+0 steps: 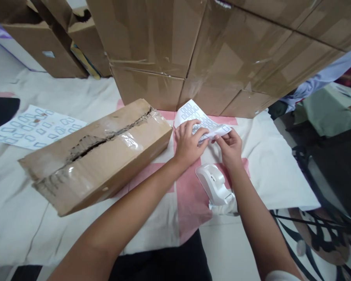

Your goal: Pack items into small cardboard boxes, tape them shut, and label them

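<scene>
My left hand (187, 143) rests on a white sticker sheet (193, 114) covered with small blue-outlined labels, fingers curled onto its folded edge. My right hand (230, 147) pinches the bent right corner of the same sheet. A white tape dispenser (214, 183) lies on the cloth just below both hands. A long, torn cardboard box (105, 152), patched with clear tape, lies to the left of my left hand.
A second label sheet (35, 127) lies at the far left on the white and pink cloth (269, 168). Large taped cartons (210, 50) stand stacked behind. Smaller boxes (46, 43) sit at the back left. A patterned rug (318, 238) lies to the right.
</scene>
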### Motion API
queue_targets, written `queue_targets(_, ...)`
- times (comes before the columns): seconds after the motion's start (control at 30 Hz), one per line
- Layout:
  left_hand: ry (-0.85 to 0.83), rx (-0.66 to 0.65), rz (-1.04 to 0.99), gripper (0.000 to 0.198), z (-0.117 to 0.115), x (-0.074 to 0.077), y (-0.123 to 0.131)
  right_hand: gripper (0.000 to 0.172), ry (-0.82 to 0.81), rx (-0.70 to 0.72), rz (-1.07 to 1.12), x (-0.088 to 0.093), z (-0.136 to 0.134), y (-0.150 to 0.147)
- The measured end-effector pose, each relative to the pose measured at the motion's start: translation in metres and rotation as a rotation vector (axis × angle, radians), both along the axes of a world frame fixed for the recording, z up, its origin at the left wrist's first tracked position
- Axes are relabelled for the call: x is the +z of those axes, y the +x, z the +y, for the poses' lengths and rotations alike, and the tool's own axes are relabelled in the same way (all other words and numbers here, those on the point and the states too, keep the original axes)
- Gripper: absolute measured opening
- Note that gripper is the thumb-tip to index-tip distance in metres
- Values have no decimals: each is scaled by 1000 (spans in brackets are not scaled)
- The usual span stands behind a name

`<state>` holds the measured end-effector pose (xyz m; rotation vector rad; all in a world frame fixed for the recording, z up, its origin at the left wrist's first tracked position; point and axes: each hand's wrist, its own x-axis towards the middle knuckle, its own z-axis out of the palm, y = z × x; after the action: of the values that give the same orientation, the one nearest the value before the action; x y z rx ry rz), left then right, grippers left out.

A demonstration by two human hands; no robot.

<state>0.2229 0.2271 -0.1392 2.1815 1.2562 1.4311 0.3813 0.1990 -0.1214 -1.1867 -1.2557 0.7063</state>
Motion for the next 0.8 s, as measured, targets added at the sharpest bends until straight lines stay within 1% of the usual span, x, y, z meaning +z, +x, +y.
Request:
queue_targets(0.17,-12,20,1,11,0,0,1,25,25,-56,-40,-4,0,-2)
queue_targets(0.33,-2,25,-14,9,0,0,0,21,43,-71,-72,-5,-1,-5)
queue_targets(0.53,-6,15,56,7,-1,2,-1,26,74,-64,-74,-6,2,-3)
queue_targets(0.6,-21,27,61,3,-2,3,-2,26,83,-69,-85,-7,3,-1)
queue_targets(0.67,-29,43,60,8,-2,4,-2,26,87,-70,-93,-9,3,1)
queue_targets(0.73,-27,45,60,10,-2,4,-2,28,69,-64,-88,-10,3,3)
queue_targets(0.8,-25,35,63,7,-1,2,-2,30,40,-61,-76,-10,3,4)
